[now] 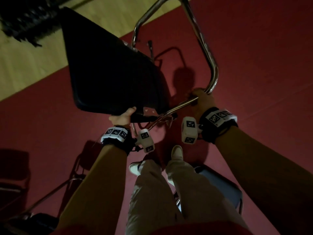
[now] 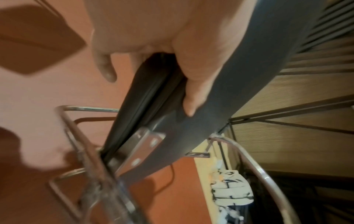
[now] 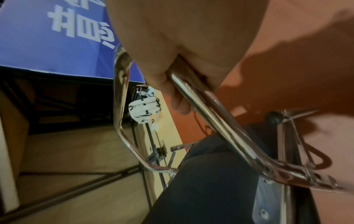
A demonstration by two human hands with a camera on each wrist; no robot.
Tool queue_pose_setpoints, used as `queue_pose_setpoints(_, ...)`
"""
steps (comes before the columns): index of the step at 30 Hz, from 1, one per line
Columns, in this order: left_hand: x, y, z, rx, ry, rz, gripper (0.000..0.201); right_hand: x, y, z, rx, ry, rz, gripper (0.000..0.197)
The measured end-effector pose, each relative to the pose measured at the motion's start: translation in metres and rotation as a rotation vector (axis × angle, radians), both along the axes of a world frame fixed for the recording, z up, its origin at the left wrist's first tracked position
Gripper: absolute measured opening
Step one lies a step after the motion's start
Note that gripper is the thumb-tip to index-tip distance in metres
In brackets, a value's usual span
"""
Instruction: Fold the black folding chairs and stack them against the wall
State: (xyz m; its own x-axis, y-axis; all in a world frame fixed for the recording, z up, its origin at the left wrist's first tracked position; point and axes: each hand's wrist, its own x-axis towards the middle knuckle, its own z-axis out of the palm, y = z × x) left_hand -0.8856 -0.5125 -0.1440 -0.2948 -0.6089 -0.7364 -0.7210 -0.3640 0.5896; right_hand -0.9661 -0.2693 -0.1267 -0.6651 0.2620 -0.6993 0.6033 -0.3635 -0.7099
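Note:
I hold a black folding chair [image 1: 108, 68] off the red floor, its black seat panel tilted up in front of me. My left hand [image 1: 124, 116] grips the near edge of the seat [image 2: 239, 84], thumb on one face and fingers [image 2: 193, 84] curled round the other. My right hand [image 1: 201, 100] grips the chrome frame tube [image 1: 201, 38] near its bend; in the right wrist view my fingers [image 3: 172, 84] wrap round the chrome tube [image 3: 220, 118]. A metal bracket [image 2: 145, 145] joins seat and frame.
Another chair [image 1: 221, 185] with a dark seat stands at my right leg. A dark red chair [image 1: 13, 173] and chrome legs stand at the lower left. Wooden floor [image 1: 25, 60] begins beyond the red carpet [image 1: 262, 56]. A blue banner [image 3: 47, 37] stands by the wall.

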Motion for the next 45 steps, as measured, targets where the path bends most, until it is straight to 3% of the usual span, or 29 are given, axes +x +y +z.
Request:
queue_pose_setpoints(2, -0.004, -0.001, 0.010, 0.048, 0.042, -0.064, 0.063, -0.006, 0.011, 0.011, -0.040, -0.048, -0.029, 0.014)
queue_pose_setpoints(5, -0.010, 0.000, 0.025, 0.093, 0.114, -0.143, 0.086, -0.013, 0.026, 0.026, -0.050, -0.115, -0.062, 0.014)
queue_pose_setpoints(8, -0.017, 0.005, 0.039, 0.132, 0.129, -0.186, 0.067, -0.017, 0.034, 0.030, -0.004, -0.114, -0.080, 0.038)
queue_pose_setpoints(11, -0.028, 0.009, 0.043, 0.062, 0.103, -0.198, 0.082, -0.015, 0.039, 0.028, 0.092, -0.100, -0.047, 0.039)
queue_pose_setpoints(15, -0.049, 0.006, 0.030, -0.010, 0.088, -0.240, 0.073, -0.017, 0.042, 0.038, 0.071, -0.104, -0.015, 0.027)
queue_pose_setpoints(19, -0.067, 0.008, 0.027, -0.133, 0.006, -0.308, 0.105, -0.026, 0.038, 0.053, 0.182, -0.067, 0.089, 0.014)
queue_pose_setpoints(22, -0.071, 0.031, 0.074, -0.201, -0.076, -0.414, 0.100, -0.031, 0.030, 0.064, 0.207, -0.021, 0.197, 0.017)
queue_pose_setpoints(25, -0.075, 0.041, 0.080, -0.247, -0.120, -0.483, 0.093, -0.037, 0.029, 0.077, 0.251, 0.018, 0.341, 0.021)
queue_pose_setpoints(31, -0.079, 0.069, 0.082, -0.317, -0.174, -0.533, 0.102, -0.057, 0.007, 0.106, 0.356, 0.199, 0.695, 0.020)
queue_pose_setpoints(36, -0.080, 0.083, 0.084, -0.379, -0.219, -0.562, 0.101, -0.067, -0.007, 0.107, 0.423, 0.269, 0.751, 0.049)
queue_pose_setpoints(40, -0.081, 0.086, 0.083, -0.418, -0.244, -0.576, 0.097, -0.068, -0.004, 0.117, 0.365, 0.347, 0.696, 0.077)
queue_pose_setpoints(45, -0.077, 0.086, 0.079, -0.440, -0.245, -0.620, 0.098, -0.071, -0.011, 0.140, 0.414, 0.344, 0.809, 0.069)
